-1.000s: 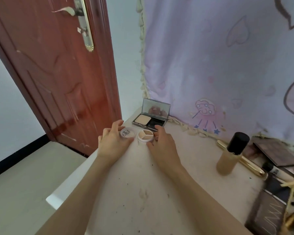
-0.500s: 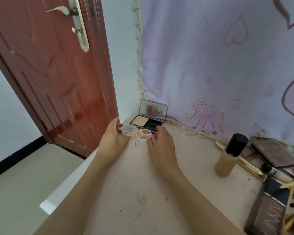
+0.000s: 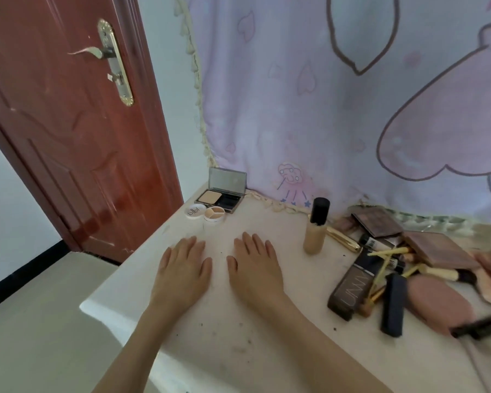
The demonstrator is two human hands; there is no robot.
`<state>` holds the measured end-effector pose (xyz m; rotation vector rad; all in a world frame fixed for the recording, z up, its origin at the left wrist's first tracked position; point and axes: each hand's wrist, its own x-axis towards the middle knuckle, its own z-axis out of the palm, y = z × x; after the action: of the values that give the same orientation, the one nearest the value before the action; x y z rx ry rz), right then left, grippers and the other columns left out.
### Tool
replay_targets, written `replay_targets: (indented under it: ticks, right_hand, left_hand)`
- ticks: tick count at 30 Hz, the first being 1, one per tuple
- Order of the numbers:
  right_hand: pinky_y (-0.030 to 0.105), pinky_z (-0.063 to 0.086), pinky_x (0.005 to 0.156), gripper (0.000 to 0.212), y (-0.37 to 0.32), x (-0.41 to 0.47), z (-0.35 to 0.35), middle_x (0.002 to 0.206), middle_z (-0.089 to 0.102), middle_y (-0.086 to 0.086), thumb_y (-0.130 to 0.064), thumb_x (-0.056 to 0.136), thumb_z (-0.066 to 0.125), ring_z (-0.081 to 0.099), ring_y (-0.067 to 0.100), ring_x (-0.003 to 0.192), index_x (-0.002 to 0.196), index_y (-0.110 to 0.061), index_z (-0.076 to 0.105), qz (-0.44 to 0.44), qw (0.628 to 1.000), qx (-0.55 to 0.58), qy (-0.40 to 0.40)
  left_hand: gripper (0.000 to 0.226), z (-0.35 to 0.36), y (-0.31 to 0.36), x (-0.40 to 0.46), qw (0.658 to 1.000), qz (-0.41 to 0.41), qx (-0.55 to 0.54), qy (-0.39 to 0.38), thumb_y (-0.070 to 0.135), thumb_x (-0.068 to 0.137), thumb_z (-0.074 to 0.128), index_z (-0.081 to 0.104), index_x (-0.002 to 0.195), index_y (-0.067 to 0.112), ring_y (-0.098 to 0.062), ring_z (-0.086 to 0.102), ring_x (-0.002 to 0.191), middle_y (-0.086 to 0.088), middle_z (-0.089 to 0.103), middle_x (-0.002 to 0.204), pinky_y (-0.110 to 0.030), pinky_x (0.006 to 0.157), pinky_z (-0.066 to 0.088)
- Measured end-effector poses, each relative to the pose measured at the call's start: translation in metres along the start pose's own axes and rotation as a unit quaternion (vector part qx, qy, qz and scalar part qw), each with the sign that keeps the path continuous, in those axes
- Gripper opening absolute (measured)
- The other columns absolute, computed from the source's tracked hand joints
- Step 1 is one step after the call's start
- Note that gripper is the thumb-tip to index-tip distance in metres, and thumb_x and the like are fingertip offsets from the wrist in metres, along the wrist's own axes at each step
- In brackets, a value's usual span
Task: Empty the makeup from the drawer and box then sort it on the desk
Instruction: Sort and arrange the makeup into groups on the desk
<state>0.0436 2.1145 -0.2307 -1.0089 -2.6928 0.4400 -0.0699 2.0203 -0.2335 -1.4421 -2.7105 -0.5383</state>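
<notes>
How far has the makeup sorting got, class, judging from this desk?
Done: open powder compact, round pot and its lid sit grouped at the far left corner. In hand: nothing; left hand and right hand lie flat, empty. Left: foundation bottle and the jumbled pile at right.

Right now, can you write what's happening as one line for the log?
left hand: open, flat on desk | right hand: open, flat | round concealer pot: open, released near compact | pile: unsorted
</notes>
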Motion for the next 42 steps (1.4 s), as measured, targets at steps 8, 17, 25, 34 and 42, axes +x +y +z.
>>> replay_targets:
  ticks: [8, 17, 25, 34, 42]
  right_hand:
    - [0.010, 0.029, 0.095, 0.031, 0.046, -0.077, -0.073, 0.133, 0.050, -0.005, -0.023, 0.098, 0.041, 0.043, 0.008, 0.122, 0.126, -0.017, 0.053, 0.030, 0.963, 0.269, -0.004]
    - [0.016, 0.038, 0.081, 0.022, 0.137, -0.068, -0.147, 0.104, 0.059, -0.006, -0.020, 0.093, 0.051, 0.053, 0.008, 0.096, 0.110, -0.012, 0.063, 0.084, 0.968, 0.158, 0.174]
    - [0.044, 0.039, 0.100, 0.077, 0.186, -0.005, -0.144, 0.136, 0.043, 0.017, -0.058, 0.078, 0.058, 0.039, 0.036, 0.125, 0.133, -0.005, 0.043, 0.260, 0.964, -0.054, 0.024]
    - [0.047, 0.034, 0.102, 0.065, 0.187, 0.000, -0.135, 0.134, 0.043, 0.019, -0.041, 0.078, 0.060, 0.034, 0.038, 0.126, 0.132, -0.010, 0.039, 0.264, 0.962, -0.039, 0.058]
    - [0.028, 0.037, 0.093, 0.061, 0.136, -0.079, -0.148, 0.121, 0.050, -0.007, -0.045, 0.082, 0.063, 0.045, 0.010, 0.113, 0.135, -0.026, 0.040, 0.136, 0.897, 0.341, 0.247]
  left_hand:
    - [0.062, 0.014, 0.070, -0.030, 0.990, 0.064, 0.084, -0.098, 0.047, 0.092, 0.002, 0.003, 0.149, 0.022, -0.012, -0.008, 0.143, 0.004, -0.006, 0.157, -0.042, 0.114, -0.006]
    - [0.052, 0.038, 0.124, -0.004, 0.990, 0.083, 0.065, -0.096, 0.036, 0.099, 0.013, 0.005, 0.148, 0.022, -0.013, -0.006, 0.143, 0.004, -0.003, 0.157, -0.046, 0.114, -0.003]
    - [0.053, 0.038, 0.124, -0.004, 0.991, 0.083, 0.062, -0.088, 0.038, 0.098, 0.013, 0.004, 0.148, 0.023, -0.011, -0.008, 0.143, 0.005, -0.004, 0.157, -0.044, 0.114, -0.005]
    - [0.053, 0.038, 0.124, -0.004, 0.991, 0.081, 0.056, -0.087, 0.038, 0.098, 0.013, 0.004, 0.148, 0.022, -0.012, -0.008, 0.143, 0.004, -0.003, 0.157, -0.045, 0.114, -0.006]
    - [0.049, 0.036, 0.124, -0.004, 0.993, 0.088, 0.023, -0.080, 0.038, 0.099, 0.015, 0.016, 0.146, 0.024, -0.011, -0.002, 0.143, 0.006, 0.005, 0.156, -0.044, 0.114, -0.006]
